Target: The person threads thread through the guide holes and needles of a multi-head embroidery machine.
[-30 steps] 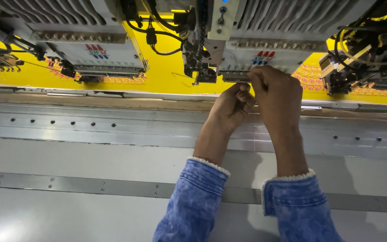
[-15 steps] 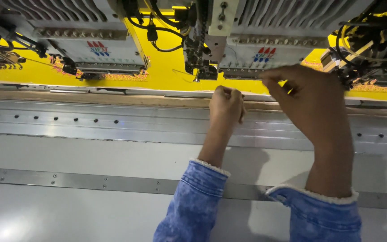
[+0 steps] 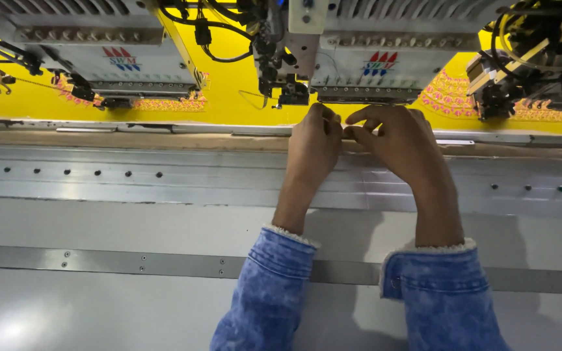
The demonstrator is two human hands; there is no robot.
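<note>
My left hand (image 3: 313, 146) and my right hand (image 3: 401, 140) meet at the front edge of a yellow fabric (image 3: 229, 91) stretched under a row of embroidery machine heads. Both hands have fingers curled and pinched together just below the middle head (image 3: 359, 65). Whatever they pinch is too small to make out; it may be a thread. Pink embroidered motifs (image 3: 164, 104) run along the cloth near the heads. Both forearms wear blue denim sleeves.
A second machine head (image 3: 112, 62) stands at left and another (image 3: 535, 58) at right, with black cables hanging between them. A grey metal machine bed (image 3: 131, 188) with screw holes and a flat cross strip (image 3: 99, 263) spans the foreground.
My right hand had swung out to the right half a second ago and is back beside the left. Both hands sit lower and closer together, near the fabric's edge.
</note>
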